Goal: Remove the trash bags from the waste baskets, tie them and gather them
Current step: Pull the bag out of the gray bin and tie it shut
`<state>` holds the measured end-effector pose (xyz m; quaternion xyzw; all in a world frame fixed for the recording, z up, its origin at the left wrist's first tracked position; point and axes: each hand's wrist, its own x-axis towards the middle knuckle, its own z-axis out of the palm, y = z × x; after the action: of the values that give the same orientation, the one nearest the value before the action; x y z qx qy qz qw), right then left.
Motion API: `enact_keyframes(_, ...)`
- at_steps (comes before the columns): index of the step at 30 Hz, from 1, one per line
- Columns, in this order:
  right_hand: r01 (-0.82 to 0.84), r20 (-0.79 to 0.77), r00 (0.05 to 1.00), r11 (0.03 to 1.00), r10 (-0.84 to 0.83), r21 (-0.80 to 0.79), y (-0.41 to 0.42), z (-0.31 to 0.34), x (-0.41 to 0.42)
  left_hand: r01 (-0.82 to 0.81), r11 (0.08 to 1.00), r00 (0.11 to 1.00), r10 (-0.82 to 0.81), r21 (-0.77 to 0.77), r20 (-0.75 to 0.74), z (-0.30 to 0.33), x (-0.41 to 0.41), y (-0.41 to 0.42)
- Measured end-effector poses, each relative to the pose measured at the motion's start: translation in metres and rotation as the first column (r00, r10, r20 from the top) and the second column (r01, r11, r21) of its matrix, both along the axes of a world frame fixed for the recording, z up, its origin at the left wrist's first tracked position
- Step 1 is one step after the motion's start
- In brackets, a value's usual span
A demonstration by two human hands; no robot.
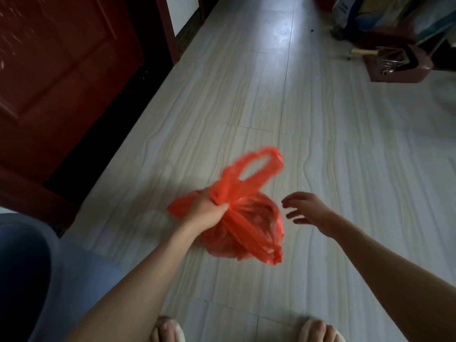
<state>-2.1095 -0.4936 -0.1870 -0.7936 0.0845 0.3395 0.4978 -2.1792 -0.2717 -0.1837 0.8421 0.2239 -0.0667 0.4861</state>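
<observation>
A red plastic trash bag (249,228) with something inside hangs above the pale tiled floor in the middle of the view. My left hand (207,211) grips its gathered neck. One handle loop sticks up, blurred; the other handle trails down to the lower right. My right hand (306,209) hovers just right of the bag, fingers spread, touching nothing. A blue waste basket (49,267) stands at the lower left, its inside dark and unreadable.
A dark red door (61,70) and its frame run along the left. At the upper right sit a dark red stool or box (399,62) and stacked clutter. My slippered feet (167,329) show at the bottom edge.
</observation>
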Motion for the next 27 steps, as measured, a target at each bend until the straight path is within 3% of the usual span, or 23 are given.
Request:
enact_keyframes(2,0.067,-0.025,0.998,0.979,-0.063,0.194,0.004,0.002,0.002,0.273,0.918,0.951,-0.303,0.288,0.065,0.001,-0.006,-0.004)
enact_keyframes(5,0.069,-0.203,0.979,0.913,0.016,0.402,0.014,0.011,0.004,0.484,0.65,0.743,-0.659,0.586,0.117,0.003,-0.014,-0.017)
enact_keyframes(7,-0.019,-0.225,0.967,0.907,0.124,0.42,0.023,0.015,0.002,0.493,0.526,0.667,-0.74,0.693,0.088,0.0,-0.018,-0.023)
enact_keyframes(9,-0.141,-0.179,0.959,0.919,0.219,0.369,0.03,0.015,-0.003,0.515,0.484,0.67,-0.742,0.708,0.019,-0.004,-0.02,-0.025)
enact_keyframes(13,-0.301,-0.044,0.949,0.937,0.313,0.175,0.04,0.013,-0.009,0.57,0.503,0.683,-0.73,0.65,-0.034,-0.009,-0.023,-0.021)
enact_keyframes(17,-0.516,0.184,0.833,0.852,0.522,-0.086,0.045,0.013,-0.01,0.524,0.658,0.756,-0.652,0.54,0.061,-0.008,-0.026,-0.014)
enact_keyframes(19,-0.544,0.206,0.805,0.831,0.557,-0.121,0.045,0.008,-0.013,0.493,0.73,0.791,-0.602,0.474,0.105,-0.006,-0.024,-0.011)
enact_keyframes(21,-0.51,0.153,0.844,0.858,0.514,-0.066,0.044,0.005,-0.015,0.48,0.743,0.802,-0.587,0.466,0.111,-0.006,-0.024,-0.011)
enact_keyframes(24,-0.381,-0.048,0.922,0.922,0.385,0.076,0.039,0.0,-0.019,0.457,0.762,0.808,-0.571,0.459,0.143,-0.006,-0.023,-0.015)
enact_keyframes(27,-0.256,-0.235,0.914,0.918,0.332,0.302,0.033,-0.008,-0.023,0.338,0.932,0.89,-0.362,0.133,0.276,0.003,-0.014,-0.024)
